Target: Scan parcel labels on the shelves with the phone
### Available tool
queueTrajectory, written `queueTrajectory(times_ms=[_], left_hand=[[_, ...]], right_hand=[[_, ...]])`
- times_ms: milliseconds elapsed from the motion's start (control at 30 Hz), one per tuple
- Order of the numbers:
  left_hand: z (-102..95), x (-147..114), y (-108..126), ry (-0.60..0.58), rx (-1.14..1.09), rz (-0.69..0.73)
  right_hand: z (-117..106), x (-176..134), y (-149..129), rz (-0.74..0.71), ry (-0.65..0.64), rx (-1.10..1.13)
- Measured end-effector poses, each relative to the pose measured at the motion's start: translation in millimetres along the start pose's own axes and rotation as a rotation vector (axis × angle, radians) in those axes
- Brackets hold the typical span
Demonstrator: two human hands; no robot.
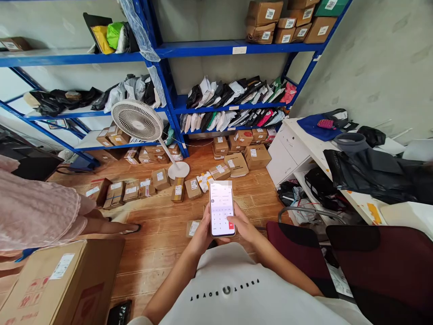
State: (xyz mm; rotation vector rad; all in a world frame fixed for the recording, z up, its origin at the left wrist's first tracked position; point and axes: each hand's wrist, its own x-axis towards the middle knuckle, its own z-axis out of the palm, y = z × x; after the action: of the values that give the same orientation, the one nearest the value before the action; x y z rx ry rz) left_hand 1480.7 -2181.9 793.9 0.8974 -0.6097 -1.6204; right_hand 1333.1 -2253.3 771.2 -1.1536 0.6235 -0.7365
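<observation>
A lit smartphone (220,212) stands upright in front of my chest, its screen showing a number keypad with a red key at the lower right. My left hand (202,230) is closed around the phone's left side. From the right, my right hand (244,225) grips the other edge, and its thumb lies over the screen near the red key. Just beyond the phone, small labelled cardboard parcels (194,188) sit in a row on the wooden floor. One more parcel (192,229) is partly hidden behind my left hand.
Blue shelving (203,48) at the back holds bagged parcels and boxes. A white fan (137,121) stands before it. Another person (40,203) is at the left, behind a large carton (64,280). At the right are a cluttered white desk (313,144) and dark red chairs (379,262).
</observation>
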Motion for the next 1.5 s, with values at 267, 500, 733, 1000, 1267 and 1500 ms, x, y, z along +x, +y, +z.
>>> queueTrajectory(times_ms=[267, 500, 733, 1000, 1267, 1500], left_hand=[[-21.6, 12.5, 15.8, 0.001, -0.033, -0.017], [-45.6, 22.7, 35.7, 0.001, -0.048, -0.044], [-80.2, 41.0, 44.8, 0.015, -0.044, 0.004], [-87.8, 80.4, 52.3, 0.029, 0.139, -0.014], [-52.6, 166.4, 81.7, -0.292, 1.077, 0.270], [-28.8, 347.9, 72.4, -0.281, 1.006, 0.233]], right_hand=[[5.9, 25.0, 1.1, 0.016, 0.023, 0.007], [22.2, 51.6, 4.5, 0.017, 0.024, -0.017], [40.8, 96.1, 14.4, 0.068, 0.247, 0.118], [33.5, 150.7, 30.7, 0.125, 0.391, 0.210], [-32.6, 210.3, 2.1, -0.104, 0.182, 0.513], [-180.7, 314.7, -12.6, -0.109, 0.213, 0.522]])
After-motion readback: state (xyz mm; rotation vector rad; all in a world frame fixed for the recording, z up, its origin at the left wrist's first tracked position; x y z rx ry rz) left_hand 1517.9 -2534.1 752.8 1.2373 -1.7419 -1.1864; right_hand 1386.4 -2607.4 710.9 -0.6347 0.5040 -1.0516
